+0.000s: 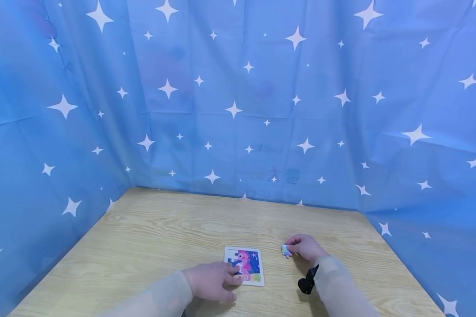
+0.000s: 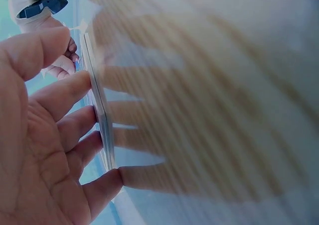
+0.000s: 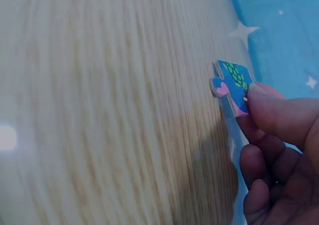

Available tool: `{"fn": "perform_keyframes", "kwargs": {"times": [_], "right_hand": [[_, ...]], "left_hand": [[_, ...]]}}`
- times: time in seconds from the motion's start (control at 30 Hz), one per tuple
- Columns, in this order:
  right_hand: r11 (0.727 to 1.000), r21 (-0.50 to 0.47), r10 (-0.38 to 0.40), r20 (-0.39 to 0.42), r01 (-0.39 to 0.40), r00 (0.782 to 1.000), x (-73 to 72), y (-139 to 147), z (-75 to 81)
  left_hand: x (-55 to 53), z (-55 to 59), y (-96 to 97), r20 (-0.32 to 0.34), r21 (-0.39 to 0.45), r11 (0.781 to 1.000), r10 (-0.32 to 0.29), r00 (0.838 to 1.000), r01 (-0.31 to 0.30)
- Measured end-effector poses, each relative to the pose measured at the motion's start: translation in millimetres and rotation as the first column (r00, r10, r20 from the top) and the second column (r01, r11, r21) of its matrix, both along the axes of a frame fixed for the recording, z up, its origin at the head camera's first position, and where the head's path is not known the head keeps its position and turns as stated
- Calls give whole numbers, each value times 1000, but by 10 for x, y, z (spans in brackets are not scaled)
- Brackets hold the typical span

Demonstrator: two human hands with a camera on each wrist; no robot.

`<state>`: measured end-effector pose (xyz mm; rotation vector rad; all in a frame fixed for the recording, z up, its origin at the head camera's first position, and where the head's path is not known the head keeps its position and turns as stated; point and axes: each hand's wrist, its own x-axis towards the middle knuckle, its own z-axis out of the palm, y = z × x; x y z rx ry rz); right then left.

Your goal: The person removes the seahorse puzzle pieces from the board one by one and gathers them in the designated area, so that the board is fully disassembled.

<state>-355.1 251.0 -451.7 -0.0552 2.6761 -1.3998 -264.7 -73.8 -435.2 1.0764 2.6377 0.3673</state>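
Note:
A small jigsaw puzzle in a white frame lies on the table, showing a pink seahorse on dark blue; part of its left side is bare white. My left hand rests with its fingertips on the puzzle's lower left. In the left wrist view the fingers are spread along the frame's edge. To the right of the puzzle, my right hand pinches a puzzle piece between thumb and forefinger. The piece is blue with a green turtle and a bit of pink, held just over the table.
The pale wooden table reaches back to a blue curtain with white stars, which also hangs along both sides. A black camera mount is strapped to the right wrist.

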Motion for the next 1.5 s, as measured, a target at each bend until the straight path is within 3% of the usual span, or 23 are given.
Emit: {"fn": "perform_keyframes", "kwargs": {"times": [0.63, 1.13, 1.5], "right_hand": [[992, 112, -57, -14, 59, 998, -118, 96, -97], [991, 107, -77, -25, 79, 997, -107, 72, -70], [997, 47, -66, -46, 68, 997, -57, -83, 31]], "left_hand": [[3, -6, 15, -3, -4, 1000, 7, 1000, -7], [13, 17, 16, 20, 2, 1000, 21, 1000, -22], [14, 7, 13, 15, 4, 1000, 23, 1000, -23]]}}
